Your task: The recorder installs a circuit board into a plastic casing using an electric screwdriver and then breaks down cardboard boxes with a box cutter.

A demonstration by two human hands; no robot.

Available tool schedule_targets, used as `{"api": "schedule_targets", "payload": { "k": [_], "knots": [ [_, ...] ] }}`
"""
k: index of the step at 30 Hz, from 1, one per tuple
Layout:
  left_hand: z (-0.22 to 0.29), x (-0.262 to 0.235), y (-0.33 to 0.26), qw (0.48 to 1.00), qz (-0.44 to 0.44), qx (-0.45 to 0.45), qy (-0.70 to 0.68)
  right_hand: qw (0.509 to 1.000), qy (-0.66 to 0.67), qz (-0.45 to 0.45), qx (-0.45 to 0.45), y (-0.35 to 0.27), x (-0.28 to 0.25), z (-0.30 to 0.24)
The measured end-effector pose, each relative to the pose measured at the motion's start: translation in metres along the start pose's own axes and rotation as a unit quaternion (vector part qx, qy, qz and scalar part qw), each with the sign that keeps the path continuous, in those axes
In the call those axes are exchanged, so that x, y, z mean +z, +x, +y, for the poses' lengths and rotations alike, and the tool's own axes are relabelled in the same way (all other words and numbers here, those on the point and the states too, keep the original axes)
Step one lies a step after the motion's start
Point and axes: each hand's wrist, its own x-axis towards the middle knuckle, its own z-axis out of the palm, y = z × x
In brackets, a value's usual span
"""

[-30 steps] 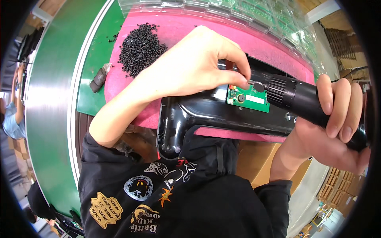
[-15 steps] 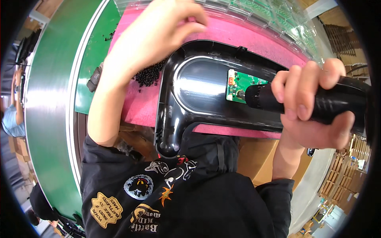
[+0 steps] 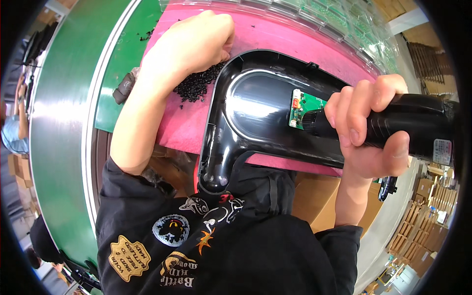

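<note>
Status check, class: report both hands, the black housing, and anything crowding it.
Left hand in black screw pile. Right hand grips electric screwdriver at green circuit board. Black housing on pink mat, unobstructed.

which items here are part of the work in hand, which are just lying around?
In use:
- left hand, fingers in the pile of small black screws
- right hand, gripping the black power screwdriver
- glossy black plastic housing
- green circuit board set in it
- pink foam pad underneath

Lying about:
- clear trays of green boards
- small dark part on the green mat
- cardboard boxes

pink mat (image 3: 189,125) | black housing (image 3: 255,113) — screw pile (image 3: 196,86) — on it
</note>
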Motion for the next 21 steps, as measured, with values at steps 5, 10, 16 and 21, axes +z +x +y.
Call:
{"api": "schedule_targets", "payload": {
  "k": [5,10,16,21],
  "knots": [
    [0.0,0.005,-0.003,0.998,0.018,0.002,0.066,0.999,0.016,-0.029,0.012,0.005,0.007,0.006],
    [-0.002,-0.005,0.001,0.999,0.014,0.029,-0.003,0.999,0.047,-0.002,-0.011,0.001,0.011,0.008],
    [0.046,-0.011,0.008,0.926,0.076,0.243,-0.279,0.987,0.097,0.051,-0.118,-0.02,-0.016,-0.022],
    [0.061,-0.004,-0.014,0.898,-0.013,0.287,-0.334,0.977,0.077,0.033,-0.197,-0.005,0.001,-0.038]
  ]
}}
